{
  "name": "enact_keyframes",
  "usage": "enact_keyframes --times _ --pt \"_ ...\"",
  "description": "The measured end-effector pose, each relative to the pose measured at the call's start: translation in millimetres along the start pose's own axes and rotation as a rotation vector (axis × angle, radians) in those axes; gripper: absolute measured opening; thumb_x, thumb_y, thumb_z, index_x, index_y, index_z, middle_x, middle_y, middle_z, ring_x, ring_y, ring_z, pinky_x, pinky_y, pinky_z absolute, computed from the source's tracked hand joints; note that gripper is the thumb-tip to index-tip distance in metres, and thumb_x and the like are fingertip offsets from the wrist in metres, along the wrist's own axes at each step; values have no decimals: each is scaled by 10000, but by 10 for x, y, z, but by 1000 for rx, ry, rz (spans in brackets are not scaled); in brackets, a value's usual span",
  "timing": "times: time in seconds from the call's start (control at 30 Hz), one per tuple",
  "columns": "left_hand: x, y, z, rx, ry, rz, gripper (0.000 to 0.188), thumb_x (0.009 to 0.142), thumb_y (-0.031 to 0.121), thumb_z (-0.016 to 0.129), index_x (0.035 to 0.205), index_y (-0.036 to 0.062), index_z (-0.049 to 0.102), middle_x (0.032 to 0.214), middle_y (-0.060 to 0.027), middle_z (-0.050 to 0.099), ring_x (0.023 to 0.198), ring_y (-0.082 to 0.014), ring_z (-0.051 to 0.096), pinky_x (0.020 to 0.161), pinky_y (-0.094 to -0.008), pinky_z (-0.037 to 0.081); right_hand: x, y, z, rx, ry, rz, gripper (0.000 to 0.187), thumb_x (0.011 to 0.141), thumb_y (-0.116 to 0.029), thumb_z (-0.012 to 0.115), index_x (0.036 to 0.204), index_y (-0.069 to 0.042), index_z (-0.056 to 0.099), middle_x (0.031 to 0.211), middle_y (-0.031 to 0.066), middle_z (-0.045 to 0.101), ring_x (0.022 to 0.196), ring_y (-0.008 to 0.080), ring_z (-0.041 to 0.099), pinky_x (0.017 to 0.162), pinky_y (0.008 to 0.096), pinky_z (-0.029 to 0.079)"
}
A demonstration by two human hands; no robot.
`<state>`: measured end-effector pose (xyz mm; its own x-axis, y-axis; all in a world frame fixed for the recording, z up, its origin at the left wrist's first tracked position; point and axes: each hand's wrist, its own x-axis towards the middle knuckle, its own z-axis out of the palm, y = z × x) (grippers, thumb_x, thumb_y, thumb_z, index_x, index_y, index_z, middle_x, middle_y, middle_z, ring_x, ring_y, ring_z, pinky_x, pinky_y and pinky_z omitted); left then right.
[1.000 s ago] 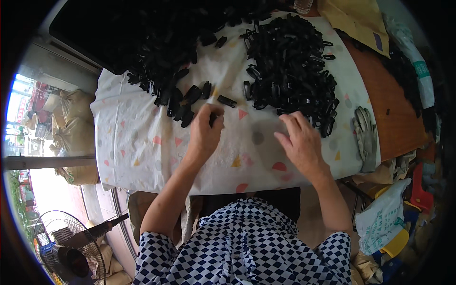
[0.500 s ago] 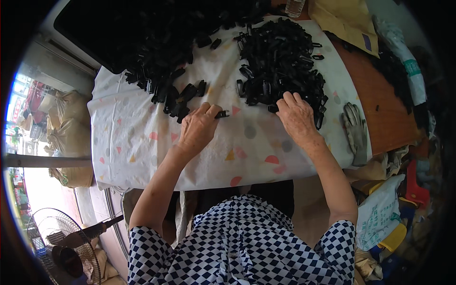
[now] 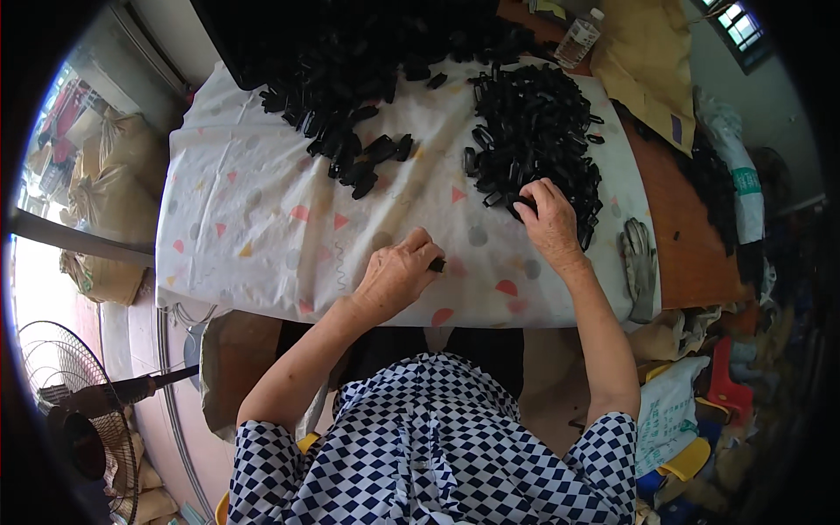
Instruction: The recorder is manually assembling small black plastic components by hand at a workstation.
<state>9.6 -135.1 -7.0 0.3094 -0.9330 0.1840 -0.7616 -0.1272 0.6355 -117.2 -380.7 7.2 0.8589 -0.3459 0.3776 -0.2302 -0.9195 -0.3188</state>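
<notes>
My left hand [image 3: 394, 271] is over the bare front of the patterned cloth, its fingers pinched round a small black plastic buckle piece [image 3: 437, 264]. Only the end of that piece shows beyond the fingertips. At the near edge of the right-hand heap of black buckle pieces [image 3: 534, 127], my right hand [image 3: 555, 220] grips another dark buckle piece [image 3: 523, 205] between thumb and fingers. A second, larger heap of black buckle pieces [image 3: 341, 96] spreads across the far left of the table, with a few loose ones at its near end.
A grey work glove [image 3: 639, 262] lies at the table's right side. Behind the right heap stand a clear bottle [image 3: 578, 39] and a brown paper bag [image 3: 643, 70]. A fan [image 3: 79, 411] is on the lower left, and a red plastic thing [image 3: 726, 385] at the lower right.
My left hand has come away from the left heap, toward me and to the right, carrying the buckle piece. My right hand stays at the right heap's edge. The whole view has shifted.
</notes>
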Motion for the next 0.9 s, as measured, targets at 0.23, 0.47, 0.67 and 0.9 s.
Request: enact_keyframes --times 0.23,0.47,0.67,0.9 --pt "-123 -74 145 -368 153 -122 263 838 71 642 1091 34 584 958 -103 609 762 -241 624 693 -340 502 -114 -242 150 648 -158 330 143 930 -101 568 929 -43 438 783 3 498 688 83 471 586 261 417" --pt "-246 48 101 -475 209 -191 296 881 59 615 1172 40 565 906 -83 612 788 -182 601 720 -285 489 -334 -940 114 1075 -373 360 165 994 -199 497 995 -34 482 783 10 519 638 65 445 577 212 406" --pt "-275 70 102 -557 194 -254 277 857 45 640 1125 25 575 925 -87 631 806 -178 603 728 -292 482 -432 -1002 140 1261 -418 438 172 932 -116 599 1042 -24 505 889 30 575 735 74 514 674 215 457" --pt "-237 103 77 -479 119 -228 253 827 41 661 1072 18 600 907 -93 629 831 -215 615 735 -305 480 -462 -884 169 1186 -454 388 150 910 -63 621 1019 -42 520 931 2 547 780 45 504 698 190 447"
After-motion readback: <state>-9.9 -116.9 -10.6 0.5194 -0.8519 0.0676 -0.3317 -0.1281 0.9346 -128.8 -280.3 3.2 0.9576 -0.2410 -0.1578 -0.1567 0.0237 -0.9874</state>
